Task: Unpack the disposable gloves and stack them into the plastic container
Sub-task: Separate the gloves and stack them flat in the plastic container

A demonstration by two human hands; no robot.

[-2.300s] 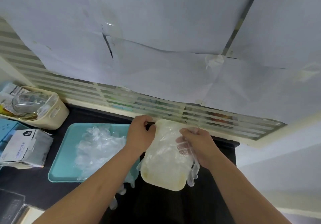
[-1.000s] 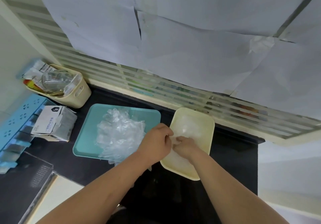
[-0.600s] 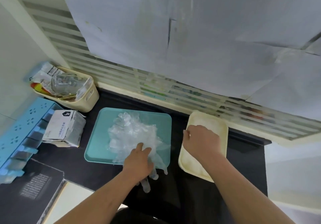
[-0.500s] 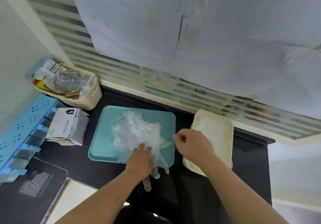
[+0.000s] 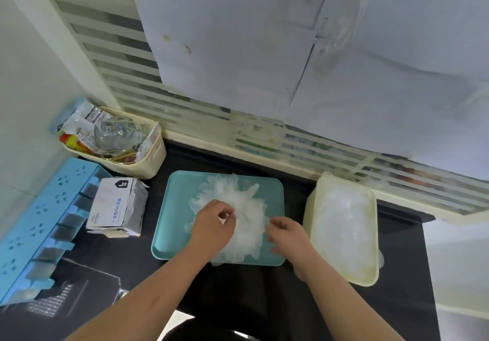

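A heap of clear disposable gloves (image 5: 244, 203) lies on a teal tray (image 5: 174, 208) in the middle of the black counter. My left hand (image 5: 211, 224) rests on the heap's left side with its fingers pinching glove film. At the heap's right edge my right hand (image 5: 287, 233) has fingertips on the gloves; whether it grips one is unclear. To the right stands a cream plastic container (image 5: 316, 237) with several clear gloves (image 5: 341, 221) inside. Neither hand touches it.
An opened white glove box (image 5: 116, 205) lies left of the tray. Behind it a cream basket (image 5: 148, 166) holds packets and a glass. A blue perforated rack (image 5: 34, 224) runs along the left. A striped wall with taped paper sheets closes the back.
The container was held up, then set down on the right. Both hands left it and moved onto the glove heap on the teal tray. The view swung left.
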